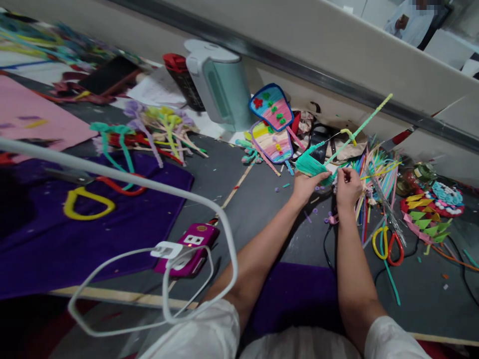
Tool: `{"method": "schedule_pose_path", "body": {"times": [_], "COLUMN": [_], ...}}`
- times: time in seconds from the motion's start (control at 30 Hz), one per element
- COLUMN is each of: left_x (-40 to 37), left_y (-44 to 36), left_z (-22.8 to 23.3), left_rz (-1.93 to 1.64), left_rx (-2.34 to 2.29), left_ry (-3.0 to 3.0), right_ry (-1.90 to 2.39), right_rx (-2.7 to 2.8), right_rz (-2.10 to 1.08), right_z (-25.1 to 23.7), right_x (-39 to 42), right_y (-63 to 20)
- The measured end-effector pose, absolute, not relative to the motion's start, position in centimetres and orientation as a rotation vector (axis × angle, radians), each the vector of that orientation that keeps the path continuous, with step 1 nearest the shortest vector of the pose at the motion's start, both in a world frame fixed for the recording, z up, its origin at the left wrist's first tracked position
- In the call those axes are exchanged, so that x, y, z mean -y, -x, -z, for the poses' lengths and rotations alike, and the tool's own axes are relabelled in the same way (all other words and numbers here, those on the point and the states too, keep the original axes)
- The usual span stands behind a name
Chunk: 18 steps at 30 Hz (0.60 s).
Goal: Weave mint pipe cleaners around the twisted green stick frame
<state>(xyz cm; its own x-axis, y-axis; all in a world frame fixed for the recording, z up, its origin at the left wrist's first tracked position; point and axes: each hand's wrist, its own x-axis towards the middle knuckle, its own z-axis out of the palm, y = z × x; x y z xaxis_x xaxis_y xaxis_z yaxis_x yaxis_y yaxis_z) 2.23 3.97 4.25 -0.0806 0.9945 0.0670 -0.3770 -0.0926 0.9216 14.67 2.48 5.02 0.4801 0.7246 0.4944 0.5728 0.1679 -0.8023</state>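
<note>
Head view looks down on a grey floor [254, 199] strewn with craft stuff. Left hand [307, 185] is clenched on a teal bundle [311, 164] of fuzzy stems, thumb on top; a light green stem [364, 124] runs from the bundle toward 1 o'clock, up against the wall [337, 45]. Right hand [348, 187] sits just beside the left, at its 3 o'clock, fingertips pinched on something small and pale next to the bundle; what it is, I cannot tell. The bundle is held above the floor, just past both hands at 12 o'clock.

At 10 o'clock from the hands lie two striped fans [272, 124], one overlapping the other. A loose stem pile [374, 172] lies at 3 o'clock, with scissors [389, 245] at 5 o'clock. A kettle [220, 85] stands at 11 o'clock, well apart. A magenta power strip [192, 248] with a white cable [149, 184] lies at 8 o'clock, beside a purple cloth [112, 234].
</note>
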Motion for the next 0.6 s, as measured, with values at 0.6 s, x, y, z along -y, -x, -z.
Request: {"method": "schedule_pose_path", "body": {"times": [0.6], "left_x": [-4.4], "left_y": [-1.5], "left_z": [-4.3], "left_rz": [-1.409], "left_rx": [-0.803], "left_ry": [-0.815], "right_ry": [1.109], "right_rx": [0.923], "right_rz": [-0.926], "right_z": [-4.4], "right_x": [-3.8], "right_y": [-14.5]}}
